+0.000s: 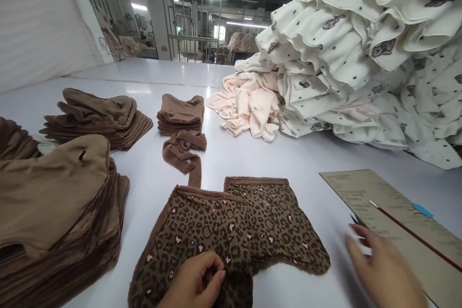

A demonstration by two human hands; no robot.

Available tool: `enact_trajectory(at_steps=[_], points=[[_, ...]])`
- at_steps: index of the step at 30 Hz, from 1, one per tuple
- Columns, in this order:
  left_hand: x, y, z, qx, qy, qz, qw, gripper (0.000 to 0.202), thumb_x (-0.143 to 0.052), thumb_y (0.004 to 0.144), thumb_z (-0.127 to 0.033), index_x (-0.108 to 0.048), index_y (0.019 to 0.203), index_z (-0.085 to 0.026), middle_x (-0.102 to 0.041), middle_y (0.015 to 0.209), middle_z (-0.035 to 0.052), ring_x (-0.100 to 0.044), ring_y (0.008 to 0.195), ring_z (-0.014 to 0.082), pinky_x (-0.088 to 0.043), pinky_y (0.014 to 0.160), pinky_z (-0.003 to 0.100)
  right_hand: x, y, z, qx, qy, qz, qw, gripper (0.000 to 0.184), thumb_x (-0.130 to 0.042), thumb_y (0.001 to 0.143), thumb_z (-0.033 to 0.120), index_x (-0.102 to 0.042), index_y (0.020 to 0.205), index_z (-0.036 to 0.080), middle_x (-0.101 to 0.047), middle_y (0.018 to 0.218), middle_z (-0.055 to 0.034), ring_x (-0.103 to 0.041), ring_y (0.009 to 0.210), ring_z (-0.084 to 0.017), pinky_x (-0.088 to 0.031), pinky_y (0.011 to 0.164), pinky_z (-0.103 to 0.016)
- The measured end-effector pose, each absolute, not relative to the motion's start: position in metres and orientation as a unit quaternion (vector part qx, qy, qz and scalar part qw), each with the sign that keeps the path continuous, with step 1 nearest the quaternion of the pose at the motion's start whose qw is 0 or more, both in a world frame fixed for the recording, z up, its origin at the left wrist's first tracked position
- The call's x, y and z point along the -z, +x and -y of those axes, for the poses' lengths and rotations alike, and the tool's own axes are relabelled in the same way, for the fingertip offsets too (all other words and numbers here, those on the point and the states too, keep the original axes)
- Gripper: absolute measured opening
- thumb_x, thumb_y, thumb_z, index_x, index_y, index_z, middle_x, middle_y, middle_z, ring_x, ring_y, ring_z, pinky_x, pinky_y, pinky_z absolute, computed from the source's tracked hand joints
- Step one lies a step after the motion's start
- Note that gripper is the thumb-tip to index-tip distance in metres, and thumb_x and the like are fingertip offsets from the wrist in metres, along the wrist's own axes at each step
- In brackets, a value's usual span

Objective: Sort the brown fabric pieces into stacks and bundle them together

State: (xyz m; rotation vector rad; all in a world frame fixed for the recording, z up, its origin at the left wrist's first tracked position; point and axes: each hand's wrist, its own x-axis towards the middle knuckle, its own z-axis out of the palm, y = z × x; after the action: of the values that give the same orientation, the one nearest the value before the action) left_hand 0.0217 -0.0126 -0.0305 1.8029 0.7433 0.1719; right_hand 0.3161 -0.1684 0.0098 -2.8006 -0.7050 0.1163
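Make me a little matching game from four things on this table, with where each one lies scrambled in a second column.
Things
1. Nearer leopard-print piece
2. Pencil
3. Brown fabric strip
4. Peach cloth

Places
A. Lying across a printed sheet
B. Heaped beside white patterned fabric
C. Under the left hand
D. Loosely curled in front of a small brown stack

Right pairs: 1-C, 2-A, 3-D, 4-B
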Motion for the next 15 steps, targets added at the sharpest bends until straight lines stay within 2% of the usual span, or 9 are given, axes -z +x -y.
enact_trajectory(at_steps=[1,3,6,8,10,11,13,15], points=[[0.031,0.023,0.013,-0.068,0.768,-0.318,0.552,0.020,-0.042,0.081,-0.033,-0.049,0.073,-0.016,-0.046,0.067,0.0001,-0.044,0.064,0.0138,-0.034,0.060,0.022,-0.014,0.339,0.178,-0.035,-0.970,0.223,0.093,0.059,-0.036,0.079,0.043,-0.046,0.121,0.002,-0.050,0.118,-0.0280,-0.047,0.108,-0.041,-0.034,0.091,-0.046],[0.032,0.026,0.013,-0.061,0.768,-0.320,0.551,0.020,-0.043,0.080,-0.033,-0.050,0.073,-0.016,-0.048,0.067,0.0004,-0.044,0.064,0.0139,-0.035,0.060,0.022,-0.016,0.368,0.192,-0.050,-0.978,0.195,0.054,0.055,-0.040,0.076,0.038,-0.051,0.116,0.000,-0.052,0.112,-0.0314,-0.049,0.102,-0.044,-0.036,0.084,-0.049],[0.031,0.032,0.014,-0.072,0.741,-0.331,0.580,0.023,-0.043,0.080,-0.036,-0.051,0.073,-0.015,-0.048,0.065,0.0001,-0.044,0.062,0.0135,-0.034,0.058,0.023,-0.012,0.377,0.199,-0.051,-0.982,0.177,0.045,0.035,-0.038,0.075,0.031,-0.056,0.099,0.013,-0.054,0.105,-0.0279,-0.052,0.095,-0.040,-0.038,0.076,-0.046],[0.029,0.037,0.015,-0.079,0.689,-0.344,0.633,0.028,-0.045,0.079,-0.042,-0.050,0.073,-0.015,-0.049,0.061,-0.0008,-0.044,0.058,0.0127,-0.032,0.055,0.023,-0.012,0.373,0.198,-0.039,-0.983,0.169,0.062,0.017,-0.038,0.073,0.029,-0.051,0.082,0.022,-0.054,0.098,-0.0240,-0.052,0.091,-0.038,-0.036,0.075,-0.046],[0.024,0.043,0.018,-0.080,0.615,-0.355,0.700,0.033,-0.049,0.076,-0.049,-0.048,0.075,-0.015,-0.051,0.057,-0.0014,-0.046,0.054,0.0120,-0.032,0.053,0.022,-0.016,0.370,0.196,-0.049,-0.982,0.154,0.101,0.005,-0.040,0.070,0.030,-0.043,0.071,0.026,-0.057,0.082,-0.0191,-0.055,0.080,-0.036,-0.036,0.071,-0.047],[0.021,0.046,0.018,-0.078,0.580,-0.358,0.727,0.037,-0.052,0.073,-0.052,-0.048,0.076,-0.015,-0.052,0.055,-0.0015,-0.047,0.052,0.0118,-0.032,0.053,0.022,-0.018,0.367,0.195,-0.064,-0.978,0.150,0.132,0.004,-0.040,0.070,0.030,-0.041,0.069,0.026,-0.058,0.078,-0.0171,-0.057,0.075,-0.034,-0.037,0.071,-0.046],[0.016,0.053,0.020,-0.081,0.534,-0.364,0.759,0.043,-0.057,0.068,-0.056,-0.047,0.076,-0.015,-0.054,0.054,-0.0009,-0.048,0.051,0.0113,-0.034,0.054,0.023,-0.020,0.357,0.194,-0.117,-0.957,0.161,0.210,0.013,-0.036,0.070,0.034,-0.046,0.070,0.025,-0.062,0.075,-0.0147,-0.059,0.066,-0.027,-0.042,0.070,-0.040],[0.012,0.058,0.020,-0.084,0.513,-0.366,0.772,0.047,-0.059,0.064,-0.059,-0.048,0.075,-0.014,-0.055,0.053,-0.0002,-0.048,0.050,0.0104,-0.035,0.055,0.023,-0.017,0.334,0.192,-0.203,-0.904,0.172,0.335,0.026,-0.038,0.071,0.043,-0.054,0.077,0.023,-0.065,0.075,-0.0119,-0.059,0.063,-0.022,-0.046,0.070,-0.033]])
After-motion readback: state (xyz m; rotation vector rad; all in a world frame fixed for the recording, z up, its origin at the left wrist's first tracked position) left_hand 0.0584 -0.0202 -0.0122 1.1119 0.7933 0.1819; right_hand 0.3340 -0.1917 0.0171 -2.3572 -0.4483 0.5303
